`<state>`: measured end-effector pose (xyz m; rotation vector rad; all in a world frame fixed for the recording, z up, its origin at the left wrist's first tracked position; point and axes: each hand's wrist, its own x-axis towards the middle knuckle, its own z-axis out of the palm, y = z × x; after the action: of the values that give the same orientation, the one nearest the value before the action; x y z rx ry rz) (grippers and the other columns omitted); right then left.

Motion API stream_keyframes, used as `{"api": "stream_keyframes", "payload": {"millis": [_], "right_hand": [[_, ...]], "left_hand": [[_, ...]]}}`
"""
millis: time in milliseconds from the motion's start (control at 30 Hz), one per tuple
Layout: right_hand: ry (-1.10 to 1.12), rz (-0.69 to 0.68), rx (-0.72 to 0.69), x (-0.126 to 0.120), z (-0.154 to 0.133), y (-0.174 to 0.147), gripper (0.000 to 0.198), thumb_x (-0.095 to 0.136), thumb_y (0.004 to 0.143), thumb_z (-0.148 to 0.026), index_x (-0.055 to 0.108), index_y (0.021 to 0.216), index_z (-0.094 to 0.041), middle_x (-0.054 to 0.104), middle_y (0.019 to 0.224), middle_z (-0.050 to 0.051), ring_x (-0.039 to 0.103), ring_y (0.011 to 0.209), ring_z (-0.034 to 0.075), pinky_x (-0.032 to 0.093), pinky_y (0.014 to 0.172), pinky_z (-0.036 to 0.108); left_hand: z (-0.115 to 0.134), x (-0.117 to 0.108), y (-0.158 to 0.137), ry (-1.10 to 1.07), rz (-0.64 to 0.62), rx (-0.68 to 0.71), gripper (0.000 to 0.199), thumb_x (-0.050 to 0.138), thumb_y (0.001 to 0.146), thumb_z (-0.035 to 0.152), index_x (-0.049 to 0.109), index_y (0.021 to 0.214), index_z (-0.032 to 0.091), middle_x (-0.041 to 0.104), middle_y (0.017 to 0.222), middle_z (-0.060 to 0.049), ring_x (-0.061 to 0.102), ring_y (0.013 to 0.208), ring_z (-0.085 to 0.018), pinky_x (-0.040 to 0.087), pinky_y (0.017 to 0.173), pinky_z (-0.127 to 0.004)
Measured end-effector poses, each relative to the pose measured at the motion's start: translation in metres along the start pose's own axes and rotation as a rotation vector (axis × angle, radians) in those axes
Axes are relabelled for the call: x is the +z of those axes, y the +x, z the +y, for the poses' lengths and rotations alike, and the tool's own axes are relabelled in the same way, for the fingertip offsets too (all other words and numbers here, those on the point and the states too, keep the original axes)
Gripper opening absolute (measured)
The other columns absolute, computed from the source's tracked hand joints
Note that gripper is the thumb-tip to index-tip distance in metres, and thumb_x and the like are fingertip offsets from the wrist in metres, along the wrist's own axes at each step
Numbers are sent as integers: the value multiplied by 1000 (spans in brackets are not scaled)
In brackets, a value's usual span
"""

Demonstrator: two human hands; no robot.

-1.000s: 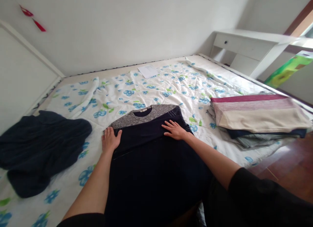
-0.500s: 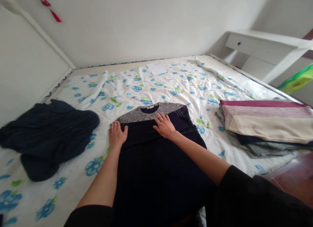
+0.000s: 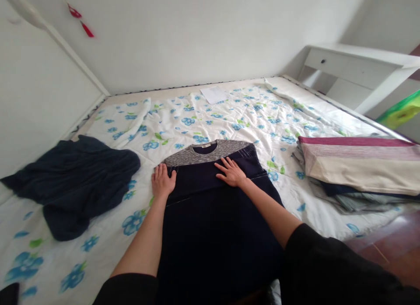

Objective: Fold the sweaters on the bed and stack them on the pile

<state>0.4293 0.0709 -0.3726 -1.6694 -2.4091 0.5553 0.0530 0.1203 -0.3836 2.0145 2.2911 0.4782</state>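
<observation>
A dark navy sweater [image 3: 219, 226] with a speckled grey yoke lies front up on the bed, its round collar pointing away from me. My left hand [image 3: 163, 181] rests flat on its left shoulder edge, fingers stretched out. On the right side of the chest, just below the grey yoke, my right hand [image 3: 231, 172] lies palm down with fingers spread. Neither hand grips the cloth. The sweater's lower end runs toward me and blends with dark clothing, so its hem is hard to make out.
A crumpled dark garment [image 3: 88, 178] lies to the left. At the right is a stack of folded clothes [image 3: 361, 165], striped on top. A white paper [image 3: 213, 95] lies far back on the flowered sheet [image 3: 197, 130]. Beyond the bed's right edge stands a white desk [image 3: 357, 73].
The view has shifted slightly, so everything sits a little further right. My right hand has slid slightly down from the grey yoke onto the navy part; my left hand stays at the shoulder.
</observation>
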Motion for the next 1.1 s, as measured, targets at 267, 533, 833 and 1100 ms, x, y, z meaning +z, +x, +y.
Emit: {"api": "stream_keyframes", "payload": {"millis": [267,533,833,1100], "right_hand": [[-35,103,294,-19,100,-32,70,37,120,-61,29,185,-37,14,194,1,6,180,35,10,143,67],[79,198,373,-17,128,-38,64,45,119,-46,39,182,-32,27,191,9,25,176,30,29,140,57],[504,272,469,-38,169,-70,38,79,100,-39,84,133,-21,84,120,9,79,107,25,60,98,31],[402,123,669,-54,148,-40,54,77,99,-69,79,79,-20,74,75,7,72,80,24,48,71,29]], "left_hand": [[0,0,2,-6,-31,-8,85,37,110,52,38,178,2,33,188,-21,23,178,-36,17,145,-57],[-10,-12,-3,1,-117,50,86,30,112,61,33,183,13,25,191,-15,17,179,-35,15,145,-57],[-51,-30,-36,44,-177,-16,80,24,115,57,28,185,17,22,192,-15,21,178,-37,19,144,-60],[-85,-52,-94,82,-296,-33,94,36,110,71,19,187,19,15,193,-12,13,179,-37,18,144,-58]]}}
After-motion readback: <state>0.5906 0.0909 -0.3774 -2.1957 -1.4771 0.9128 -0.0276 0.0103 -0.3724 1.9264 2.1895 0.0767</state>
